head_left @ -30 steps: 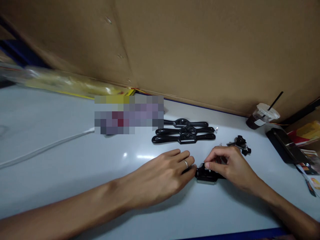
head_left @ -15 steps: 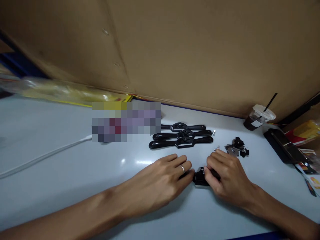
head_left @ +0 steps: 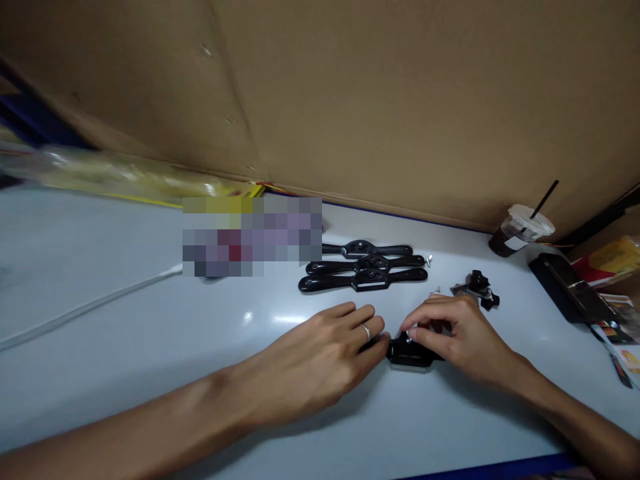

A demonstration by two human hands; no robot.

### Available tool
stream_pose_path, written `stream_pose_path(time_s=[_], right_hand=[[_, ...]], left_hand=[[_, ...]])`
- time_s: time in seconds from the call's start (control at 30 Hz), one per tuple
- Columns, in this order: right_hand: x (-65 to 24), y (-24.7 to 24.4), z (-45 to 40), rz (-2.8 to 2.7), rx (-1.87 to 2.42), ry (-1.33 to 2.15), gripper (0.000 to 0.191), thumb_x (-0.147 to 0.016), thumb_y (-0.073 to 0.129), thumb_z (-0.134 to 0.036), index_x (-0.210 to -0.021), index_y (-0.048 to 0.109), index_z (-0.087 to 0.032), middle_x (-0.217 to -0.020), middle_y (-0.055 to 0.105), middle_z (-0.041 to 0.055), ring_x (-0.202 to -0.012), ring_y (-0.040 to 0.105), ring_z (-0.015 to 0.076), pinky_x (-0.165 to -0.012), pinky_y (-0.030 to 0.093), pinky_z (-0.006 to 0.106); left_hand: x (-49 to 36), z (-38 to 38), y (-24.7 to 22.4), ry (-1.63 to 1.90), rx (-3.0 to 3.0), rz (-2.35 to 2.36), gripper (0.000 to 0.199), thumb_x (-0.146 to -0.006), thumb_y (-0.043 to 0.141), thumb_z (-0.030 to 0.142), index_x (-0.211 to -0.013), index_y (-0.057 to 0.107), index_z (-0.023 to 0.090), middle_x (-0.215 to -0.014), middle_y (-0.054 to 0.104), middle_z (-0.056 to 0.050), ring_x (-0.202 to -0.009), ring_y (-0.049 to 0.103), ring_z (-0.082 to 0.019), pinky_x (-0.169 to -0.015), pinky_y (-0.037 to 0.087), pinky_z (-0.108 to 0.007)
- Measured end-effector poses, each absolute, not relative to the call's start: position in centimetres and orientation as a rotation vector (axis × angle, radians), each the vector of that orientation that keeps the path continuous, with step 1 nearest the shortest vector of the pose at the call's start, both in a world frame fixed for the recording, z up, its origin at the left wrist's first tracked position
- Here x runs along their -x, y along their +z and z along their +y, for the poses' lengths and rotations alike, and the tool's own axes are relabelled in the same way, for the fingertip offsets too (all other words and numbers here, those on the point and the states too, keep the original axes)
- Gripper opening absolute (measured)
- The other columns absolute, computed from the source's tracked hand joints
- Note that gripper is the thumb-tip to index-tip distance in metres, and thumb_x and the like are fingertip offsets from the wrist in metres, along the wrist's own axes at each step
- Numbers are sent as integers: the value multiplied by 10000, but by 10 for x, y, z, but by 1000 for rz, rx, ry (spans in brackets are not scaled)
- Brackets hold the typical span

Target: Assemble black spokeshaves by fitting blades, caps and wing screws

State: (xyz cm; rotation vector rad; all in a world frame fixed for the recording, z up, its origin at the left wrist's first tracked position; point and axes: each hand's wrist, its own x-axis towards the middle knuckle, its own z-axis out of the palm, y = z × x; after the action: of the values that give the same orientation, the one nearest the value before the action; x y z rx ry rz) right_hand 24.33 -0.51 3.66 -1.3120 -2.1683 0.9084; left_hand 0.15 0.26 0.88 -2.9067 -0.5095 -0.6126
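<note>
A black spokeshave (head_left: pixel 411 353) lies on the table under my hands, a metal blade edge showing along its near side. My left hand (head_left: pixel 333 350), with a ring on one finger, is closed over its left handle, which is hidden. My right hand (head_left: pixel 457 330) pinches a small silver screw (head_left: pixel 409 338) at the middle of the body between thumb and forefinger. Three more black spokeshave bodies (head_left: pixel 367 280) lie side by side just behind. To their right sit a black and metal pile of caps and blades (head_left: pixel 475 288) and a silver thumbscrew (head_left: pixel 436 291).
A plastic cup (head_left: pixel 520 230) with a straw stands at the back right, near a black case-like object (head_left: pixel 570 288). A blurred-out patch (head_left: pixel 255 237) lies at the back left with a white cable (head_left: pixel 100 301). Cardboard (head_left: pixel 380 100) rises behind the table.
My right hand has shifted its fingers, from curled over the spokeshave's right side to a pinch at its screw, uncovering more of the body. My left hand stays put. The view has tilted slightly.
</note>
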Motion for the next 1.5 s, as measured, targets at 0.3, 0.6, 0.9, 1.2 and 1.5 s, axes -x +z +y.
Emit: stream_pose_path(time_s=[0.3,0.6,0.9,1.2,1.5], right_hand=[[-239,38,-8,-2024,1398,1114,111,-860,671,-168,-756,680,-207,-640,621,-36,-591,521,120,-573,358,277],[-239,30,-16,-2389,1247,349,272,-962,511,-181,-695,481,-222,-655,558,5,-631,468,155,-644,343,320],[-238,33,-15,-2272,1297,423,245,-968,548,-246,-735,610,-204,-675,607,17,-643,520,160,-635,361,321],[-238,32,-9,-1997,1385,1088,103,-867,631,-191,-808,713,-211,-670,660,-20,-597,543,127,-566,389,269],[-237,31,-20,-2388,1296,374,251,-959,491,-197,-711,473,-224,-666,571,20,-626,481,160,-616,321,328]], left_hand=[[-2,2,9,-637,2911,-508,223,-964,456,7,-1021,628,137,-828,607,-34,-728,523,-214,-630,392,-355],[-2,1,9,-614,2920,-527,185,-960,494,22,-1011,622,146,-848,609,-34,-767,534,-214,-665,394,-356],[-2,1,10,-655,2913,-519,197,-970,476,20,-1005,624,144,-842,611,-34,-762,524,-212,-657,393,-353],[-2,1,10,-631,2900,-515,194,-965,477,24,-1016,615,152,-819,600,-28,-743,528,-210,-637,385,-347],[-3,2,10,-644,2914,-523,211,-963,470,19,-987,636,146,-839,615,-41,-760,526,-210,-669,397,-349]])
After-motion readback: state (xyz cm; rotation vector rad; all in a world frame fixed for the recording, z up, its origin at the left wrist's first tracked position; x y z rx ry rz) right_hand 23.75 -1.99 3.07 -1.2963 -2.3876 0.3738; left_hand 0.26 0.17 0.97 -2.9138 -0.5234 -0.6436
